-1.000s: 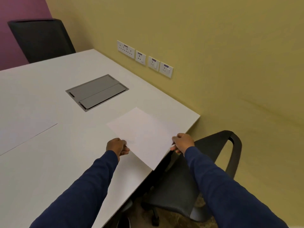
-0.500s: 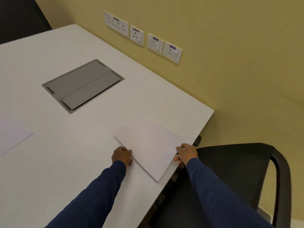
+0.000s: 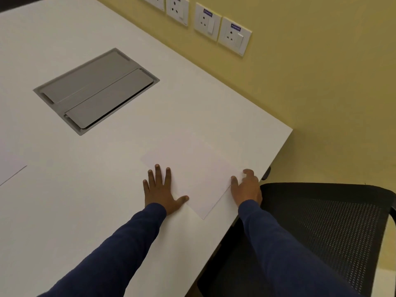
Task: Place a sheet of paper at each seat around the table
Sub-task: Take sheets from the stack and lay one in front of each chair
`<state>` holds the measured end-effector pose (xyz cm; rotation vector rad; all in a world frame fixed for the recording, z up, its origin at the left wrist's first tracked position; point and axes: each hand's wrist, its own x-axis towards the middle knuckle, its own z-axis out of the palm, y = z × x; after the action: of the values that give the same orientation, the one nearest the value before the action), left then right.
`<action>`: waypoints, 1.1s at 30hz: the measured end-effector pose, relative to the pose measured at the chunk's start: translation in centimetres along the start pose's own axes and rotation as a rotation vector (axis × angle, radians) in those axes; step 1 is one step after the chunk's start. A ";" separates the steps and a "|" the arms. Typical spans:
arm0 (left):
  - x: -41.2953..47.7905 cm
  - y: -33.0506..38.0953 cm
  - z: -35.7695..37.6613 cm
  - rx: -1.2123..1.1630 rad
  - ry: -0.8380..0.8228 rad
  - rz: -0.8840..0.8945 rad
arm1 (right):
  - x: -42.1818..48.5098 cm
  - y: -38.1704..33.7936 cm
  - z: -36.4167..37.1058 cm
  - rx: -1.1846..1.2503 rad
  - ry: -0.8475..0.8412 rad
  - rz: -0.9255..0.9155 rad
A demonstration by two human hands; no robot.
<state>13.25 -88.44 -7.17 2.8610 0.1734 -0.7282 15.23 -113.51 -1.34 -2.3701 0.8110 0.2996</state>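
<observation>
A white sheet of paper (image 3: 199, 174) lies flat on the white table (image 3: 107, 168) near its right corner, in front of a black mesh chair (image 3: 321, 232). My left hand (image 3: 160, 189) rests flat with fingers spread on the sheet's left edge. My right hand (image 3: 246, 187) sits at the sheet's right edge with fingers loosely apart, holding nothing. A second sheet (image 3: 10, 168) shows at the left border of the view.
A grey cable hatch (image 3: 96, 91) is set into the tabletop beyond the sheet. White wall sockets (image 3: 214, 24) line the yellow wall behind the table. The table's right edge runs beside the chair.
Both hands have let go of the sheet, which now lies flat on the table. My left hand has opened flat on it. The view has moved closer and lower.
</observation>
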 end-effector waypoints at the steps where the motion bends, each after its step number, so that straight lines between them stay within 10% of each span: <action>1: 0.3 0.0 -0.2 0.005 0.003 0.004 | -0.2 0.4 0.2 -0.098 0.027 -0.134; 8: 1.7 -0.1 -0.7 0.007 0.009 -0.011 | -0.4 1.2 2.5 -0.603 -0.292 -0.484; 33: -1.1 1.2 -2.5 -0.071 0.060 0.020 | -3.1 -1.1 -0.6 -0.550 -0.264 -0.445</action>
<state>13.62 -89.20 -4.23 2.8142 0.1755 -0.6204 13.46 -111.71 0.83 -2.8427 0.0612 0.6964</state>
